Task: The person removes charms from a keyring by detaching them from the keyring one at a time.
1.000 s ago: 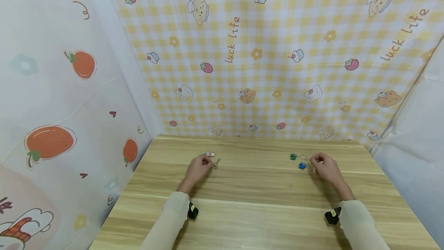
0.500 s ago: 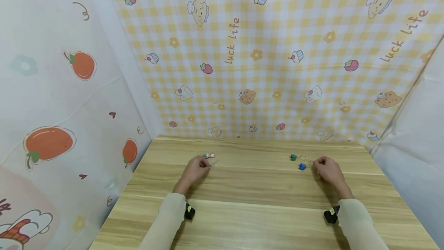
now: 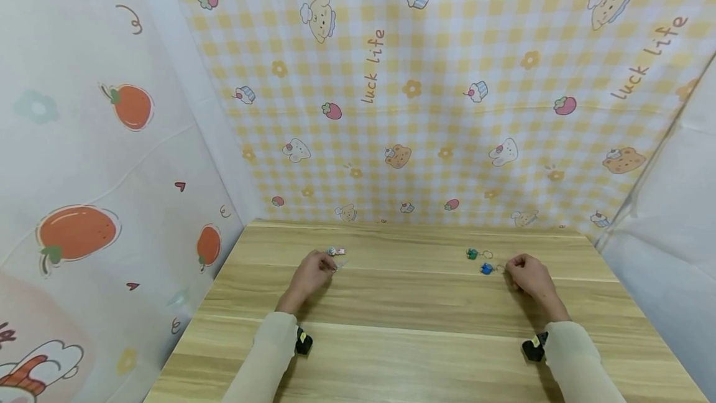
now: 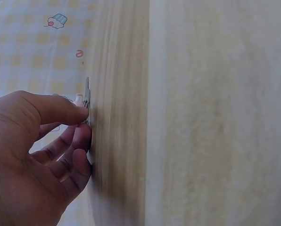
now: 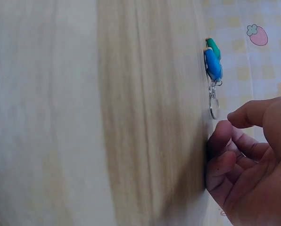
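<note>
My left hand (image 3: 313, 272) pinches a small metal key (image 4: 87, 89) between thumb and fingers, low at the tabletop, its blade sticking out past the fingertips. Just behind it in the head view lies a small pink-and-white charm (image 3: 340, 251), partly behind the hand in the left wrist view. Over on the right, a blue keychain charm (image 5: 212, 63) lies with its metal split ring (image 5: 211, 107) pointing toward my right hand (image 3: 528, 275). Loosely curled, that hand rests at the table, thumb and index tips beside the ring with nothing between them. Behind the blue one lies a green keychain charm (image 3: 472, 254).
The wooden table (image 3: 403, 353) ends at the back against a yellow checked cloth (image 3: 414, 123). A printed white cloth (image 3: 112, 160) hangs on the left side. Black wrist cameras (image 3: 304, 342) are strapped on both forearms.
The left hand has drawn slightly left and toward the person with the key. The right hand has let go of the blue charm's ring and shifted a little to the right.
</note>
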`<state>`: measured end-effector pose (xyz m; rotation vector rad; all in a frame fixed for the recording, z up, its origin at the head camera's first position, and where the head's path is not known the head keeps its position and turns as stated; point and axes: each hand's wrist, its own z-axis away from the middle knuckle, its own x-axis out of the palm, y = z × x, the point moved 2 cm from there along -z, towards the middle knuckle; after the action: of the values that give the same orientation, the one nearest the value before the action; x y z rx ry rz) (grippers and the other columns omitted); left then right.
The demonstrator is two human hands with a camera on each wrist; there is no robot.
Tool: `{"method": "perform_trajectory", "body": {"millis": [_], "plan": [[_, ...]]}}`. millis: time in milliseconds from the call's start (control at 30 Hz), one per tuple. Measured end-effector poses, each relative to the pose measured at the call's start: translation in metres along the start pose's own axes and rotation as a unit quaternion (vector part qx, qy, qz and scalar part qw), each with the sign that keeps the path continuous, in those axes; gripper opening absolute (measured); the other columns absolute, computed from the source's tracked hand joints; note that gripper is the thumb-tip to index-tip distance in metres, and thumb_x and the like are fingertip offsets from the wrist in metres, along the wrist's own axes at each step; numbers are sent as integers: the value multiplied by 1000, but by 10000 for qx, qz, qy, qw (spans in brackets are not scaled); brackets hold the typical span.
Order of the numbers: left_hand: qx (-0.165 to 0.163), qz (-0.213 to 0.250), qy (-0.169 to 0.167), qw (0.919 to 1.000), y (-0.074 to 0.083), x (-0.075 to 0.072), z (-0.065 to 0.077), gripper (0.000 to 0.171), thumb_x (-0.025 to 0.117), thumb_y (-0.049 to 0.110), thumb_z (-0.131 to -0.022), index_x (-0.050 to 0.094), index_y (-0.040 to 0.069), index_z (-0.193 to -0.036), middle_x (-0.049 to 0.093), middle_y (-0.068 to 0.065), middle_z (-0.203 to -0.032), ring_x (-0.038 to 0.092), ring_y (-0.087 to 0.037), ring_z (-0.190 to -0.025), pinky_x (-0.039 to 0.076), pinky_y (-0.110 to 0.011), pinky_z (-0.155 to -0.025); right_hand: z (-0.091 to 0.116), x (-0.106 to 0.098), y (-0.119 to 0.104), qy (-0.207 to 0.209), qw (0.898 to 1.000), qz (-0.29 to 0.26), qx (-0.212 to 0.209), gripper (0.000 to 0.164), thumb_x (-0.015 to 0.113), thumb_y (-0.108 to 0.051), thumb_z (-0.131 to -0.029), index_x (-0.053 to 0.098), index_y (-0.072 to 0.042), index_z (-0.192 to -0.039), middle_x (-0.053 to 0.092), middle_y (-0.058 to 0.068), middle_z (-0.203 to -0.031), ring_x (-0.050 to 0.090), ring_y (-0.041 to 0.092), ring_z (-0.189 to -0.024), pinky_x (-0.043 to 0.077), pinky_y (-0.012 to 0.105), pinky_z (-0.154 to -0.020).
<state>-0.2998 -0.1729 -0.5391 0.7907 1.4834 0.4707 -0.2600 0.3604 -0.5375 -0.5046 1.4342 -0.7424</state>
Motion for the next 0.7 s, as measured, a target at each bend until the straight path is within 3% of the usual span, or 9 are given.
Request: {"method": "perform_trajectory", "body": {"millis": [167,400,533,700], "plan": [[-70,159,62,9998,1,-4,0,8,73,-3,-94,75,1,-101,67,-14,-109,66,-23,-94,60,-41,-84,1,0,-2,25,10000,-26,-32,35,47,-21,-105,58,8,-120,65,5,-70,60,19,-62,49,32,-54],[-282,211,309,9989,7,-17,-5,9,66,10,-103,72,4,-106,69,-5,-93,61,-17,-81,50,-30,-71,-1,-7,-19,315,9991,61,-269,36,46,-23,-107,60,7,-121,68,12,-81,62,19,-67,47,30,-58],[-97,138,390,9991,17,-24,-9,17,62,15,-107,73,2,-108,71,-9,-92,61,-15,-78,49,-29,-69,-3,-8,-36,376,9978,152,-516,40,45,-28,-110,61,6,-123,71,19,-85,65,24,-69,47,31,-61],[295,-57,459,9985,36,-30,-16,26,56,18,-110,74,1,-118,77,-14,-98,64,-14,-77,51,-29,-68,-7,-9,-64,369,9950,185,-911,44,46,-31,-114,64,6,-130,73,25,-105,69,32,-74,49,33,-59]]}}
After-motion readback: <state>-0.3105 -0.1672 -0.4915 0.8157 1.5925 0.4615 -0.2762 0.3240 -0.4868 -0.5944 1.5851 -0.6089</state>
